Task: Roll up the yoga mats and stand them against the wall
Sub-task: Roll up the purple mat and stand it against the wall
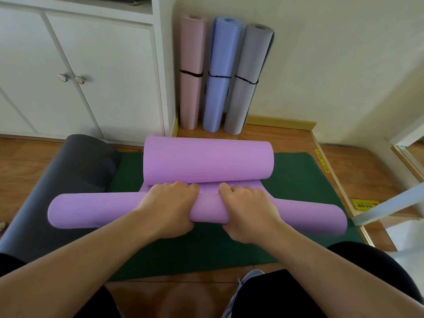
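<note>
Both hands grip the near rolled end of the purple yoga mat, which lies across the green mat on the wooden floor. The left hand wraps over the roll just left of its middle, fingers curled down over the far side and thumb at the near side. The right hand wraps over the roll just right of its middle in the same manner. The two hands sit close together with a short section of roll visible between them.

The purple mat is rolled from both ends. The near roll is narrow and long, extending well past both hands to left and right. The far roll is thicker and appears shorter, lying parallel to the near roll. A short flat strip of purple mat joins the two rolls just beyond the fingertips.

A dark grey mat, partly rolled at its far end, lies on the floor to the left, beside the green mat.

Three rolled mats stand upright in the corner against the wall: a pink mat, a blue mat and a grey mat. Each carries a black band around its middle. A white cabinet with two round knobs stands to their left.
</note>
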Motion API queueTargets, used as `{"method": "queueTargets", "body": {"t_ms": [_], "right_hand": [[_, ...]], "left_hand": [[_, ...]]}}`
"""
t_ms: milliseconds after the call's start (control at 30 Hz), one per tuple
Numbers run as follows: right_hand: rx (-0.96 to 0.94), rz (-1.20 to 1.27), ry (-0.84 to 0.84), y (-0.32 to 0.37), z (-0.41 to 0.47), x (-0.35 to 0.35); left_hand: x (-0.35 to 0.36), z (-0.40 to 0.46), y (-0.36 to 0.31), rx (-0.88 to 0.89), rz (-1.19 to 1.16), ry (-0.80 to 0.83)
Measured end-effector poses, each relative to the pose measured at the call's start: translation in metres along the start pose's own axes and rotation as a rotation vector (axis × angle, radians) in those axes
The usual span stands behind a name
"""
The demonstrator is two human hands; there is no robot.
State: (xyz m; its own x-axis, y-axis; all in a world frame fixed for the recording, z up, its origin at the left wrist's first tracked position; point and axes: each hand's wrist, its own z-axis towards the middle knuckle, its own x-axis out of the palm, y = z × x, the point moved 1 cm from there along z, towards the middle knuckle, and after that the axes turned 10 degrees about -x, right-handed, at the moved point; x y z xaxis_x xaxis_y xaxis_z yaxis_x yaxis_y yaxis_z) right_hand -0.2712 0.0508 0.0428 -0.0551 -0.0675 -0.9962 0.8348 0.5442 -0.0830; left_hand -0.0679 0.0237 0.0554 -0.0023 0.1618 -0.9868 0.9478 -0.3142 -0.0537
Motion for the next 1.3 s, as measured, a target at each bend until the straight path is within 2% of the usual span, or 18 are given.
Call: {"method": "queueTargets", "body": {"t_ms": [133, 300, 400, 600, 667, 800, 900, 967, 1100, 1167, 1300], "right_hand": [[0.057, 0.091, 0.036, -0.003, 0.0, -0.003], [-0.03, 0.008, -0.074, 0.001, -0.005, 0.001], [-0.028, -0.064, -0.066, 0.005, -0.004, 0.005], [0.027, -0.001, -0.021, 0.001, 0.0, 0.002], [0.015, 0.019, -0.049, 0.001, -0.002, 0.001], [-0.018, -0.047, -0.045, 0.003, -0.003, 0.002], [-0.025, -0.048, -0.022, 0.005, -0.002, 0.003], [-0.009, -0.027, -0.033, 0.003, -0.002, 0.001], [0.063, 0.062, 0.008, -0.004, -0.001, -0.005], [0.051, 0.076, 0.009, -0.004, -0.003, -0.004], [-0.02, 0.034, -0.01, 0.001, -0.006, -0.001]], "left_hand": [[0.002, -0.002, -0.008, 0.036, 0.079, -0.14], [-0.002, 0.002, -0.004, -0.019, 0.033, 0.018], [-0.005, 0.002, 0.001, -0.021, 0.003, 0.06], [0.003, -0.002, -0.007, 0.054, 0.09, -0.182], [0.007, -0.001, -0.007, 0.053, 0.083, -0.152], [0.003, 0.004, 0.003, 0.025, -0.023, 0.012], [0.001, 0.004, 0.007, 0.032, -0.057, 0.049], [0.0, 0.001, 0.004, 0.042, -0.044, 0.005], [0.003, -0.002, -0.006, 0.07, 0.09, -0.21], [0.008, -0.002, -0.008, 0.071, 0.112, -0.185], [0.005, 0.001, 0.0, 0.047, 0.006, -0.013]]}}
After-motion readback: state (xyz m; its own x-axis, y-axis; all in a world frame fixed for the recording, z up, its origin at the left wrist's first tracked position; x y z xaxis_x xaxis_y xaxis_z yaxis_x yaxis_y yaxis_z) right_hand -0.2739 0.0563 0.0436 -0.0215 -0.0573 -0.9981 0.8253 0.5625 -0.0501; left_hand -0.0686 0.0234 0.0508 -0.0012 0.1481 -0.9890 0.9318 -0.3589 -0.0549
